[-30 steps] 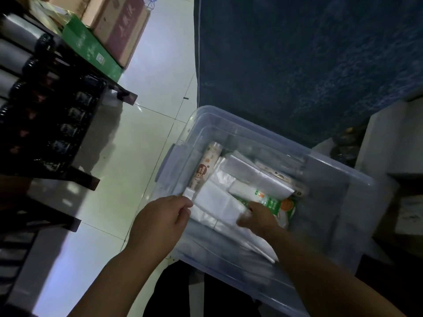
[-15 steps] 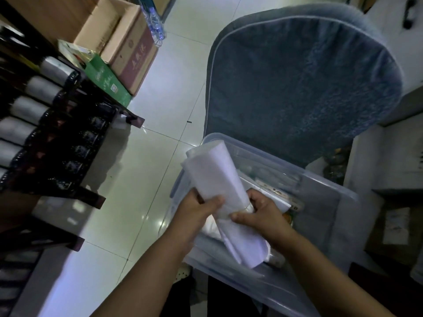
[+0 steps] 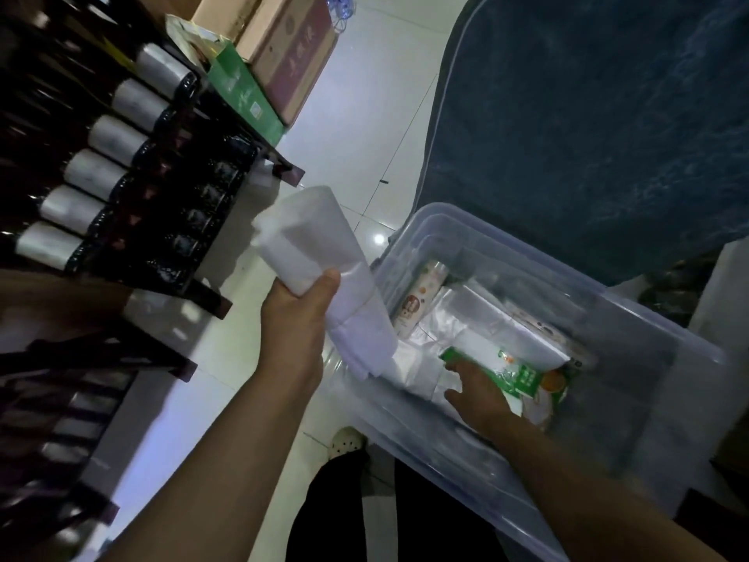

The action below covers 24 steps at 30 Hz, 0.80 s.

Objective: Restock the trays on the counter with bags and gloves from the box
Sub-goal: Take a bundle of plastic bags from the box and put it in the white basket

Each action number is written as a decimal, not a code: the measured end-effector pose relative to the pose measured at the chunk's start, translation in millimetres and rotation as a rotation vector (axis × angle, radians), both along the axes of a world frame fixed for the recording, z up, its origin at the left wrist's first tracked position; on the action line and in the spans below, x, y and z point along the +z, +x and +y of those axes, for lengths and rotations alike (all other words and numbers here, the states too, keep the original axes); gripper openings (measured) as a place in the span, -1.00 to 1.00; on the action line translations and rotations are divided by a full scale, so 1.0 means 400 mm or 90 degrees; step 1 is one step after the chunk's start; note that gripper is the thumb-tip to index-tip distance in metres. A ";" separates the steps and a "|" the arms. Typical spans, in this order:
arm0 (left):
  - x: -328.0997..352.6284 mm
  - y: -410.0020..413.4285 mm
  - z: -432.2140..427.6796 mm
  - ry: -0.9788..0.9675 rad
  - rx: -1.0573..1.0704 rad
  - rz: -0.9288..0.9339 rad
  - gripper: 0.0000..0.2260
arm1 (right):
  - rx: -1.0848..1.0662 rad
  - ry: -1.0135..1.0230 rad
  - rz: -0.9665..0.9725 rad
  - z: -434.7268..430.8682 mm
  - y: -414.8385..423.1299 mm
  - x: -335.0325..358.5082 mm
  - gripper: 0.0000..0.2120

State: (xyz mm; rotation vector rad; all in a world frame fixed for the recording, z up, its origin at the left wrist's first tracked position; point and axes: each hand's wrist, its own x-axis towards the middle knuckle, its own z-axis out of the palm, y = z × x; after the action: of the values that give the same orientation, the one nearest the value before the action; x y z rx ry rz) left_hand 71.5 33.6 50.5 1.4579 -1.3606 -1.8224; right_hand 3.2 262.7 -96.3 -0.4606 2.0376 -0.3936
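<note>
Bag stack (image 3: pixel 320 277) is held clenched in left grip (image 3: pixel 296 318) at the left rim of the box (image 3: pixel 587 285); green pack (image 3: pixel 514 375) inside, touched by relaxed right grip (image 3: pixel 478 395), should be grasped across its width and lifted clear.

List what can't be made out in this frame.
Head view only.
The counter trays: outside the frame.
Print on the green-and-white packet: blurred, too small.
Whether the right hand grips it: blurred, dim.
Near corner of the clear plastic box: cut off by the bottom edge.

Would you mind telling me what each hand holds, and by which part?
Left hand grips the white bag bundle mid-length; right hand touches the green packet, grip unclear.
</note>
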 end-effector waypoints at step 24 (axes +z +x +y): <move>0.091 0.057 0.072 -0.007 -0.039 -0.045 -0.78 | -0.136 -0.158 0.100 0.112 -0.103 0.211 -0.67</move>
State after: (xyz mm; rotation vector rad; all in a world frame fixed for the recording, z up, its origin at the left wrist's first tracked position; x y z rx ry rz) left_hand 94.2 62.4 87.0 1.5028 -1.4618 -1.8144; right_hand -37.9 307.6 -11.7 -0.4355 2.2083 -0.7679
